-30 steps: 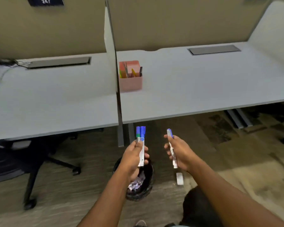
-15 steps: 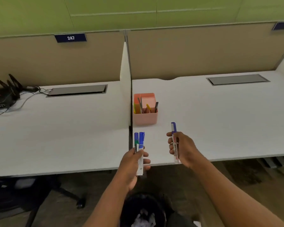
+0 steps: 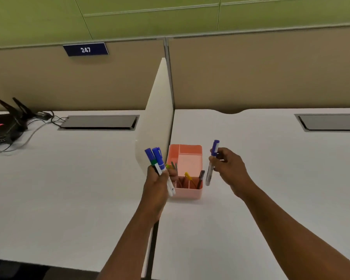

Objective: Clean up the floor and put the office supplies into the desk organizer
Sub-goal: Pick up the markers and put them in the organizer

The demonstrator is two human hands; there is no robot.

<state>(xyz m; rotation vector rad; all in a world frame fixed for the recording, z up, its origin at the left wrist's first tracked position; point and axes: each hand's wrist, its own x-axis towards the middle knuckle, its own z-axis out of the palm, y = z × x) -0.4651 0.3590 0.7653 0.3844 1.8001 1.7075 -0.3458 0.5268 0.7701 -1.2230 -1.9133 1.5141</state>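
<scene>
The left hand [image 3: 157, 183] is gripping a bundle of markers [image 3: 158, 164], caps pointing to 11 o'clock, at the organizer's 9 o'clock side. The pink desk organizer [image 3: 187, 191] is sitting on the white desk [image 3: 271, 178] between both hands, against the divider panel [image 3: 156, 126]. The right hand [image 3: 229, 169] is pinching a single blue-capped marker [image 3: 212, 162] upright at the organizer's 3 o'clock. Judged step: depositing. The next move is calling for lowering each marker tip-first into a front compartment already holding pens.
</scene>
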